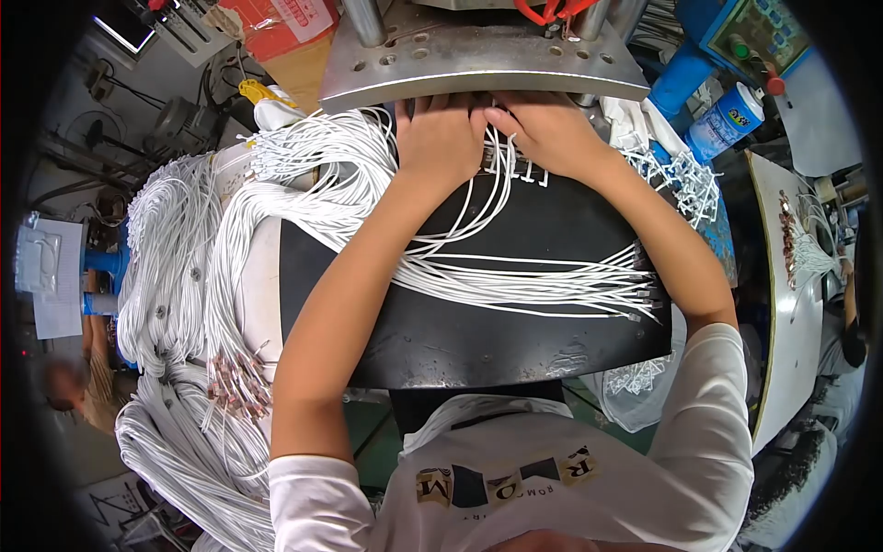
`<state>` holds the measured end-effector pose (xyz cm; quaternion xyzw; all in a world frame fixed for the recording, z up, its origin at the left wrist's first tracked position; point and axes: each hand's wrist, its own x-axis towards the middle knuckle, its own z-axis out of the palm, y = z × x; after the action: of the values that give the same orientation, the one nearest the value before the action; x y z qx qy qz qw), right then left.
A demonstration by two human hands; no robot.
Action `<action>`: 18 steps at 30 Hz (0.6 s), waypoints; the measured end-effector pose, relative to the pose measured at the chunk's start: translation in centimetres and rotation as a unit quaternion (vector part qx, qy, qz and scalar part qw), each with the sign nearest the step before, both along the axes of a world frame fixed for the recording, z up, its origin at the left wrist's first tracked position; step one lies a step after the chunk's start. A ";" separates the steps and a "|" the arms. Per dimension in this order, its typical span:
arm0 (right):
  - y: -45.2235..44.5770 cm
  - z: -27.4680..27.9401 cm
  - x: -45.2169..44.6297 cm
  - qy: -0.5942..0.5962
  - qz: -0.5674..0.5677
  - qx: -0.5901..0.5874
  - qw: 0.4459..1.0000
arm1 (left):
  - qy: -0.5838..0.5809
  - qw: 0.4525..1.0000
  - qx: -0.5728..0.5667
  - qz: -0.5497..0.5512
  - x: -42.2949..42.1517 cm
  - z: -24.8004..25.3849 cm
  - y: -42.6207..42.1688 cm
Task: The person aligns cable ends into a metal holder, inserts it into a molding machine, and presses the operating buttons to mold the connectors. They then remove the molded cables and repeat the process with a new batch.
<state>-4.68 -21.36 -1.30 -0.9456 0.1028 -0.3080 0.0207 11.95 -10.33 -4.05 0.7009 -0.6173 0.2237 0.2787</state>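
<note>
My left hand (440, 143) and my right hand (550, 133) reach side by side beneath the front edge of a thick steel plate (487, 81). The plate hides the fingertips of both, so what they grip cannot be made out; the thumbs point towards each other. Several white cables (504, 189) come out between the hands and curve down to the left. Small white moulded pieces (529, 173) sit just below my right hand. On the black work surface (478, 354) lies a fanned bundle of white cables (524, 283), its tipped ends pointing right.
Large bundles of white cable (170, 267) hang at the left, some with copper-coloured ends (241, 382). A pile of white plastic pieces (694, 189) lies at the right, near a blue-and-white can (727, 124). Red-handled pliers (556, 11) rest on the machine. Other people are at both sides.
</note>
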 end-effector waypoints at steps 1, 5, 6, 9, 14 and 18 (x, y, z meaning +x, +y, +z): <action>-0.2 -0.2 0.2 -0.007 0.000 0.004 1.000 | -0.005 1.000 -0.009 0.005 0.1 -0.1 -0.2; 1.3 1.5 -1.8 0.110 -0.020 0.181 0.977 | 0.101 0.989 0.086 -0.069 -0.8 2.1 2.2; 2.0 1.6 -3.1 0.090 -0.010 0.141 0.986 | 0.131 0.982 0.078 -0.108 -1.5 3.0 4.2; 5.4 1.5 -8.8 0.081 0.008 0.074 0.994 | 0.127 0.963 0.120 -0.204 -3.5 5.3 11.5; 14.2 3.9 -18.3 0.206 0.042 0.186 0.960 | 0.164 0.876 0.339 -0.303 -3.6 7.2 22.9; 19.4 3.4 -21.0 0.256 -0.078 0.186 0.945 | 0.044 0.873 0.423 -0.238 -2.9 5.6 27.5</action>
<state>-25.67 -1.98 2.10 -0.9609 0.2336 -0.0319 0.1455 9.07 17.22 1.55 0.5927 -0.7883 -0.1629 0.0279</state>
